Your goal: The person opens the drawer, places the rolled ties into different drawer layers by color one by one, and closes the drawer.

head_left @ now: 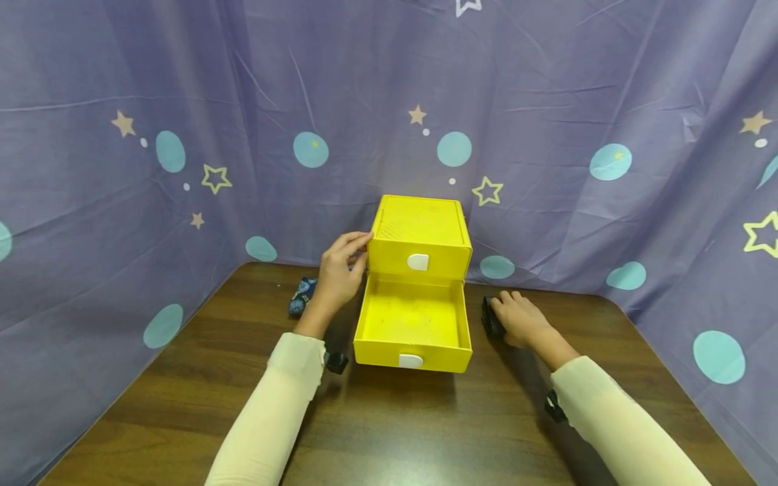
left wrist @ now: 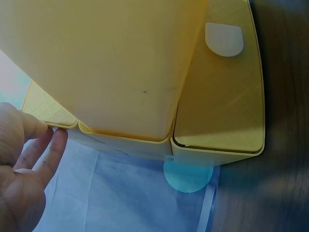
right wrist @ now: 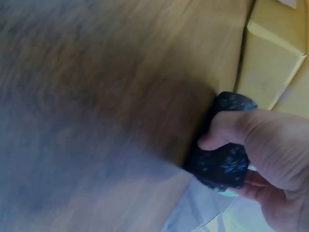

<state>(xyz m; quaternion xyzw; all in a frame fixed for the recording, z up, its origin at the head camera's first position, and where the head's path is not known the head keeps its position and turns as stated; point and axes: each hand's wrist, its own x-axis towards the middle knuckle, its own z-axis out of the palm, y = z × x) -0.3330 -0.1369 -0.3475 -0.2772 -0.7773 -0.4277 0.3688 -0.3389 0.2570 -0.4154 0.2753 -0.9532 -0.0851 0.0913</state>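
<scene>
Cream fabric sleeves (head_left: pixel 267 412): we see both stretched forward.
Left hand (head_left: pixel 342 270): extended, unclamped, touching the yellow plastic drawer box (head_left: pixel 421 219) on its left.
Right hand (head_left: pixel 519 320): clamped round a dark, blue-patterned oblong object (right wrist: pixel 219 164), right of the box.

The drawer unit (head_left: pixel 421 219) looks smooth plastic, the table (head_left: pixel 389 432) glossy wood.

1. Drawer unit (head_left: pixel 419 219): yellow; handles (head_left: pixel 418 262): white.
2. Right-side item (right wrist: pixel 224 166): black, patterned in blue.
3. Left-side item (head_left: pixel 302 297): dark blue, lighter blue motifs.
4. Tabletop (head_left: pixel 389 432): brown woodgrain.
5. Sleeves (head_left: pixel 273 405): cream.
6. Curtain (head_left: pixel 377 74): purple-blue, with turquoise ovals, white dots, yellow and peach stars.
</scene>
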